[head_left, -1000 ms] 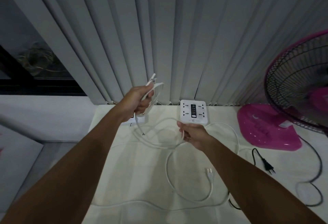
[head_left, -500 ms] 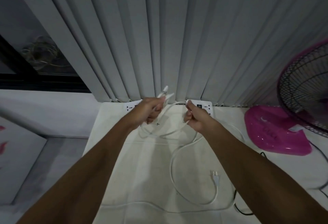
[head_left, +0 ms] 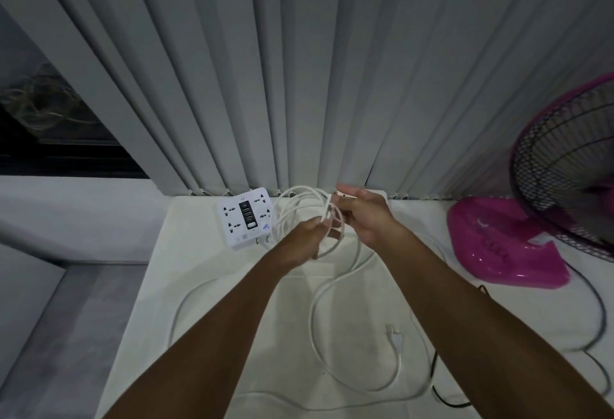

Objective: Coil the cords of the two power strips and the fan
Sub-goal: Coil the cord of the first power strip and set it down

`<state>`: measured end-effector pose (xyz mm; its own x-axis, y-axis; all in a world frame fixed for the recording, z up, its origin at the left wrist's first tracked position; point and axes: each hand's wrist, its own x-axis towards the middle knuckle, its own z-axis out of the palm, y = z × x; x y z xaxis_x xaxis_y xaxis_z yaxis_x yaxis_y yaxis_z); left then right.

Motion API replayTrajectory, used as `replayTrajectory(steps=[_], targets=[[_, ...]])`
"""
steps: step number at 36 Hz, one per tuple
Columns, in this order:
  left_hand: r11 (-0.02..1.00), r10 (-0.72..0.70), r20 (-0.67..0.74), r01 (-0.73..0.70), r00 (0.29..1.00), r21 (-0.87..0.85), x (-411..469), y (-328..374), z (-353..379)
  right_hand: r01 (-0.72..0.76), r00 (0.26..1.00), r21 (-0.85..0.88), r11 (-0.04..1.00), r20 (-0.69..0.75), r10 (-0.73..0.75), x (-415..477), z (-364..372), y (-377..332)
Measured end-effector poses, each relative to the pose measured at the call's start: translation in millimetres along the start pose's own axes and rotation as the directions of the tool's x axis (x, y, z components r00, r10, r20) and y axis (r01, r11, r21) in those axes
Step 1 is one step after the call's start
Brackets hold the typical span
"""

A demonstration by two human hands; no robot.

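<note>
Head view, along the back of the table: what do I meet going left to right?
white power strip → left hand → right hand, both holding the white cord → pink fan base

The right hand (head_left: 362, 216) hides most of the second power strip (head_left: 382, 194), and white cord (head_left: 299, 190) loops hide the fingertips of the left hand (head_left: 300, 240). The fan (head_left: 561, 186) is cut by the right edge; its black cord (head_left: 445, 401) vanishes under the right forearm.
</note>
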<state>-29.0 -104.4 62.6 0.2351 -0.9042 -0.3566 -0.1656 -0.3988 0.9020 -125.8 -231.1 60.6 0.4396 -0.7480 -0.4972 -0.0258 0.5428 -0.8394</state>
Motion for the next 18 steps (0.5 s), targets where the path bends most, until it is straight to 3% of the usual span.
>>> replayTrajectory(steps=[4,10,14,18], targets=[[0.998,0.001,0.005,-0.001,1.0,0.056,4.0,-9.1,4.2,0.008,1.0,-0.046,0.999,-0.013,-0.009,-4.4,0.5,4.1],[0.94,-0.087,-0.101,0.116,0.991,0.321,24.9,-28.7,14.4,0.056,0.992,-0.191,0.98,-0.099,-0.076,0.3,11.4,20.5],[0.908,-0.087,-0.048,0.099,0.995,0.407,33.9,-37.3,20.2,-0.026,0.999,-0.239,0.971,-0.044,0.016,9.2,14.5,36.4],[0.903,-0.088,-0.017,0.087,0.996,0.42,34.7,-46.9,21.3,0.022,0.997,-0.407,0.913,-0.057,-0.05,20.1,10.4,55.4]])
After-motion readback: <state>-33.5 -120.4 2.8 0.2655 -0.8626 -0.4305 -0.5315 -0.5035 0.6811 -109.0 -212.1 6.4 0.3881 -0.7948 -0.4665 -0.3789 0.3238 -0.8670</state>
